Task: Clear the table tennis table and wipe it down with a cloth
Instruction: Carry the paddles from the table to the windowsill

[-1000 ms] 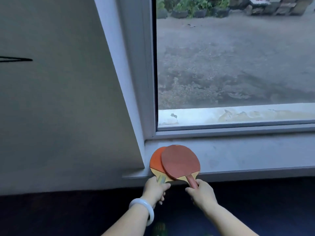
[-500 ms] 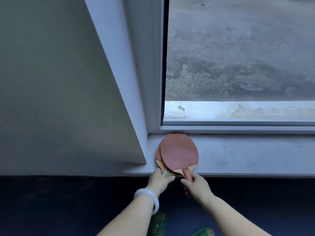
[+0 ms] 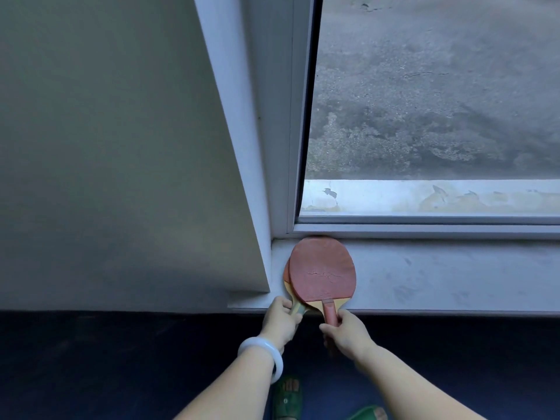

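Paddles (image 3: pixel 322 272) pushed deeper onto sill (image 3: pixel 439 277), hands (image 3: pixel 281 318) gripping handles

Grey window sill (image 3: pixel 439 277), dusty. Two table tennis paddles lie stacked at its left end: top paddle (image 3: pixel 322 272) over lower paddle (image 3: pixel 287 278), blade tip touching window frame (image 3: pixel 424 230).

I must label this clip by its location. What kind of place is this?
Probably an indoor room beside a ground-floor window: a sill holding two paddles, a plain wall, and paved ground outside the glass.
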Motion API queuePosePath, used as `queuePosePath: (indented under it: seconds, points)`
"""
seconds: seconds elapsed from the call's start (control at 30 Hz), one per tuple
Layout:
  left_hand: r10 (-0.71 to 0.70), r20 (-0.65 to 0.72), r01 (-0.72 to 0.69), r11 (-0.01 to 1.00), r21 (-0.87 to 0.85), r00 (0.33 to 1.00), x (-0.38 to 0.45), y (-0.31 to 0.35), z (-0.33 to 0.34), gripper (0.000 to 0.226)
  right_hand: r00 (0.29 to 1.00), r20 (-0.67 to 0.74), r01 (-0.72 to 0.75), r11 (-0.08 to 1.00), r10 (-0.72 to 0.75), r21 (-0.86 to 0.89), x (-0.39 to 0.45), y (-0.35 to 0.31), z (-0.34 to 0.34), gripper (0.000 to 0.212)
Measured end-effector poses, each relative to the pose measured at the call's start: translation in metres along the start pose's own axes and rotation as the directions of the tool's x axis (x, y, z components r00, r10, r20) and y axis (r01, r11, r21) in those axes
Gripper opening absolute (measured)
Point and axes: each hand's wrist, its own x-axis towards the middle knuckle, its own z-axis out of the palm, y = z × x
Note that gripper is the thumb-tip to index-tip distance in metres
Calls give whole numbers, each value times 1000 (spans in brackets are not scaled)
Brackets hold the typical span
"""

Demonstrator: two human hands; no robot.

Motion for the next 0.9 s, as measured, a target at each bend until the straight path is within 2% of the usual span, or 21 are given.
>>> queuePosePath:
  seconds: [0.17,0.3,0.47,0.9]
  points:
    - [20,21,-21,999,39,1000,-2,0,-2,27,1000,2,18,997,-18,-75,2,-2,7,16]
    - [30,20,-31,998,61,999,-3,0,-5,31,1000,-8,12,998,-12,-65,1,-4,10,17]
    - [52,-44,-49,997,62,998,-6,-2,-9,36,1000,-14,3,999,-4,-54,-1,-4,12,14]
    - [139,-34,-137,990,45,990,-18,8,-14,37,999,-46,-21,1000,22,5,-7,1,7,16]
